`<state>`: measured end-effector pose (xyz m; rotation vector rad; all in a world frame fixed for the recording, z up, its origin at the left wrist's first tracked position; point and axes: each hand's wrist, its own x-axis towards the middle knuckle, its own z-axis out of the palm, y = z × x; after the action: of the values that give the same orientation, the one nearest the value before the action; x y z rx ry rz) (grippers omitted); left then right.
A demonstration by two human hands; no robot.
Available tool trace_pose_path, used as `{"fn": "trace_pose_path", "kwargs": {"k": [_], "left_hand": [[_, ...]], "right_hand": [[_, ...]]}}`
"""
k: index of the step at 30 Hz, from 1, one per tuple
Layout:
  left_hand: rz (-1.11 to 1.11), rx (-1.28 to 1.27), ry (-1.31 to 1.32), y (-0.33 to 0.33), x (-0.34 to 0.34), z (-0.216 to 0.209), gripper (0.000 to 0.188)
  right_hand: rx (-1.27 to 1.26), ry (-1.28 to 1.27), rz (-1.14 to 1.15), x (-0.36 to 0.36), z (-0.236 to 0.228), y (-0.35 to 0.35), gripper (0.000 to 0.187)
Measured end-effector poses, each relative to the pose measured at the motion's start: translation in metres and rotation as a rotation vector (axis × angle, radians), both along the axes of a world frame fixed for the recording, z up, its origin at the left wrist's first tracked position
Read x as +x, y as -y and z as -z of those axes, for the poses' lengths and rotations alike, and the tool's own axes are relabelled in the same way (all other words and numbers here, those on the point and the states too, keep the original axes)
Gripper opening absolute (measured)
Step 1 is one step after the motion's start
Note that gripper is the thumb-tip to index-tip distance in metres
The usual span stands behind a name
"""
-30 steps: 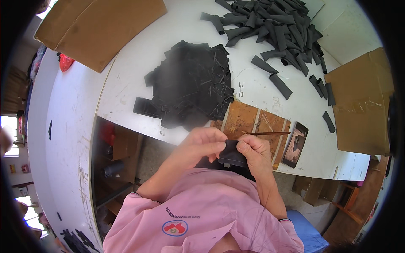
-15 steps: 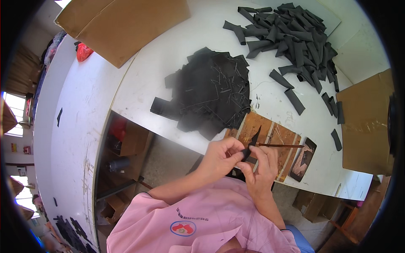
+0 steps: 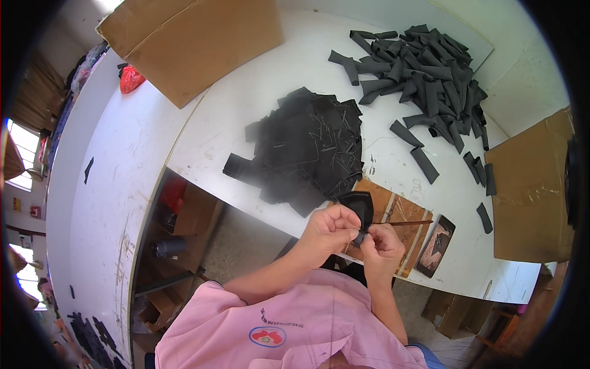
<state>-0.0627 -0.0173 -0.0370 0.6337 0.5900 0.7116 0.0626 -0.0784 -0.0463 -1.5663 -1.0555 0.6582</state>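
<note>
My left hand [image 3: 335,229] pinches a small black fabric piece [image 3: 361,204], which stands up and bulges open above the fingertips. From the other side, my right hand [image 3: 383,245] grips its lower end with thumb and finger. Both hands meet over the near edge of a worn wooden board [image 3: 413,238]. A thin brown stick [image 3: 413,222] runs out rightward from behind my right hand; whether that hand touches it is hidden. Beyond my left hand lies a heap of flat black fabric pieces [image 3: 307,150] with loose threads on top.
Black fabric tubes [image 3: 436,74] are piled at the far right, several lying loose nearby. A phone [image 3: 436,246] lies right of the board. Cardboard boxes stand at the far left [image 3: 196,49] and right [image 3: 530,190]. The white table's [image 3: 246,86] front edge runs before me.
The black fabric, a narrow dark strip pointing up before, now shows a wide, opened-out shape between my fingers. My right hand has lowered and its fingers have curled closer. The whole view has shifted slightly.
</note>
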Motion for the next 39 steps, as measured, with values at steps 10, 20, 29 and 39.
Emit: {"fn": "trace_pose_path", "kwargs": {"k": [10, 20, 29, 39], "left_hand": [[-0.441, 1.078, -0.662, 0.011, 0.024, 0.001, 0.022], [0.577, -0.130, 0.218, 0.009, 0.003, -0.026, 0.041], [-0.201, 0.850, -0.346, 0.031, 0.043, -0.033, 0.018], [0.346, -0.235, 0.508, 0.001, 0.051, -0.079, 0.013]], "right_hand": [[-0.132, -1.288, -0.173, 0.002, -0.009, 0.010, 0.014], [0.058, -0.991, -0.285, 0.014, -0.015, 0.027, 0.017], [0.257, -0.110, -0.079, 0.034, -0.038, 0.023, 0.012], [0.146, -0.252, -0.212, 0.057, -0.109, 0.017, 0.010]]}}
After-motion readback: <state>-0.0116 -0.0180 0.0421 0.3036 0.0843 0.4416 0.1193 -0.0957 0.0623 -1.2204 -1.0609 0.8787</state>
